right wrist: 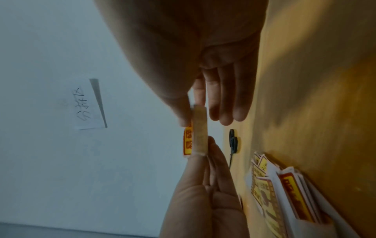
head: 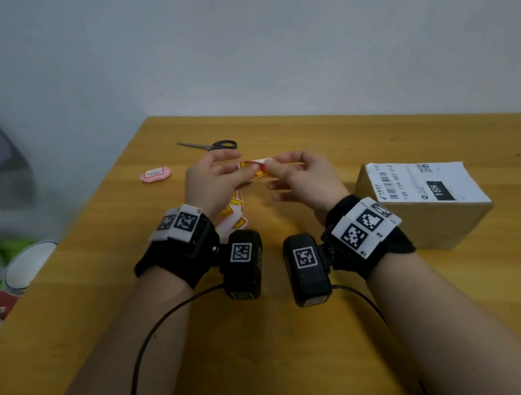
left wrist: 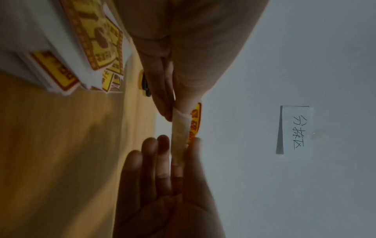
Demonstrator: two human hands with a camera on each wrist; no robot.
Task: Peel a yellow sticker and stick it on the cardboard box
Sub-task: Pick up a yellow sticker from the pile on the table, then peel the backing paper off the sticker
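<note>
Pinching one yellow sticker (head: 256, 167): two hands, left hand (head: 213, 183) and right hand (head: 303, 176); one cardboard box (head: 421, 205).

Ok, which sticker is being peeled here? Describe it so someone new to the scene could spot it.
Start at the wooden table. Above its middle, well left of the cardboard box, the left hand and right hand meet in the air. The yellow sticker is pinched between their fingertips, unlike the pile of stickers lying flat on the table under the left wrist.
</note>
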